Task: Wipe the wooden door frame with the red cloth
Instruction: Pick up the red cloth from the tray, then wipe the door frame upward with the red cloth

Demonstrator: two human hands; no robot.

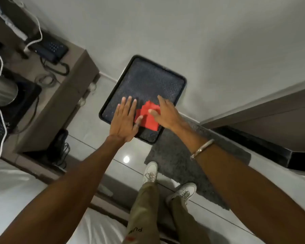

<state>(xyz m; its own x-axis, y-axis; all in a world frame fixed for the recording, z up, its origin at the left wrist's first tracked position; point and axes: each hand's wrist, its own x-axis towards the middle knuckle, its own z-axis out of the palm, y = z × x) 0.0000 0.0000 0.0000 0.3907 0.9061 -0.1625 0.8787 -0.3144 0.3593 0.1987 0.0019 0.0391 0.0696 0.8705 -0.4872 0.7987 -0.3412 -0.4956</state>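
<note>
The red cloth point(147, 117) is folded and hangs in front of a black tray point(144, 78) that stands by the wall. My right hand point(167, 114) grips the cloth's right side, thumb on its front and fingers behind it. My left hand point(124, 119) is flat with fingers spread, and its thumb touches the cloth's left edge. The wooden door frame point(264, 110) is the brown band running along the right, apart from both hands.
A brown desk point(72, 85) on the left carries a dark telephone point(49, 48), cables and a steel kettle point(0, 90). A grey mat point(188, 166) lies on the tiled floor by my white shoes point(151, 171). White bedding point(16, 191) fills the lower left.
</note>
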